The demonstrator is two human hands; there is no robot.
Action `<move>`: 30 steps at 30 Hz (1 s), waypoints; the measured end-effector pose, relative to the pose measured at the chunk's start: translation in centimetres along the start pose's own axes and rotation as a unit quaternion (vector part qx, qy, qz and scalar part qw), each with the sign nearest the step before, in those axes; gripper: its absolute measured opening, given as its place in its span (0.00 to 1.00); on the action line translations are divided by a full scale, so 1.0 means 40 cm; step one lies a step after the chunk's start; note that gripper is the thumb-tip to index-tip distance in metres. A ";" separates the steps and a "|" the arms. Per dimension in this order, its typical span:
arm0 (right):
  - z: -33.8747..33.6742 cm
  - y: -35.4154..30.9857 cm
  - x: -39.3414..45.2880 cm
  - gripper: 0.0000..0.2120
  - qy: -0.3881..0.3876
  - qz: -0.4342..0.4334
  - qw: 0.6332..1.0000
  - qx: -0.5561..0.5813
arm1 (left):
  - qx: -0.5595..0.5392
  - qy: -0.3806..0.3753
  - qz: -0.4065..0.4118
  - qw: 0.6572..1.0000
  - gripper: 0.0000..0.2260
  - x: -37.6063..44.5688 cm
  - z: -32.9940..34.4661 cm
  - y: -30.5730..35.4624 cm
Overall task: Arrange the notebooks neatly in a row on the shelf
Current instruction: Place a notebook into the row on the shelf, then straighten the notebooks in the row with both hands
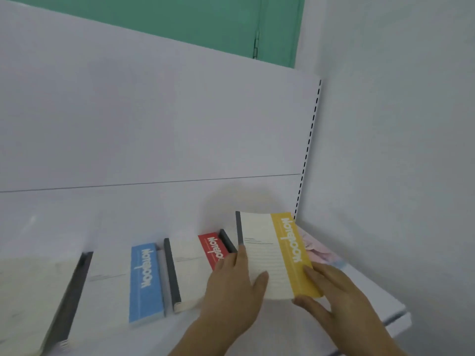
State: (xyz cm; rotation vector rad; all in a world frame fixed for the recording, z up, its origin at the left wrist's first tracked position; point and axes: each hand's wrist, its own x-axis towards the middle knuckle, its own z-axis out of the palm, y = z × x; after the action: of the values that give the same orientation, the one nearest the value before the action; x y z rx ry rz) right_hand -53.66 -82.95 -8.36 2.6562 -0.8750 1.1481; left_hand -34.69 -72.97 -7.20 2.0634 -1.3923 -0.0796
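Observation:
A white notebook with a yellow band is lifted and tilted above the white shelf near its right end. My left hand grips its left edge, fingers over the cover. My right hand grips its lower right corner. To the left lies a notebook with a red band, partly hidden by my left hand. Further left lie one with a blue band and a cream one with a dark spine, blurred. Under the yellow notebook a pink cover shows on the shelf.
The shelf's white back panel rises behind the notebooks, with a slotted upright at its right edge. A pale wall closes in on the right. The shelf's front right corner lies beside my right wrist. A green door shows above.

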 end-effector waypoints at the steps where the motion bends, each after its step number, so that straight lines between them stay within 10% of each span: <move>1: 0.017 0.024 0.015 0.36 -0.005 -0.012 1.000 0.000 | 0.048 -0.024 0.002 0.999 0.36 0.012 0.000 0.010; 13: 0.237 0.252 0.167 0.37 -0.104 -0.149 0.982 0.044 | 0.305 -0.079 -0.080 0.946 0.46 0.097 0.097 0.019; 24: 0.245 0.292 0.211 0.53 -0.263 -0.150 0.949 0.084 | 0.249 -0.092 -0.119 0.957 0.35 0.131 0.114 0.005; 30: 0.216 0.278 0.224 0.39 -0.283 -0.168 0.942 0.062 | 0.250 -0.142 -0.122 0.950 0.31 0.150 0.082 0.016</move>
State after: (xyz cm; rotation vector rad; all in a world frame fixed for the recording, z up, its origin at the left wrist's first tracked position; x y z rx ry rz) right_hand -49.45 -99.08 -9.50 3.1307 -0.3760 0.3709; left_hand -33.86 -79.76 -7.73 2.7348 -1.4206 -0.1447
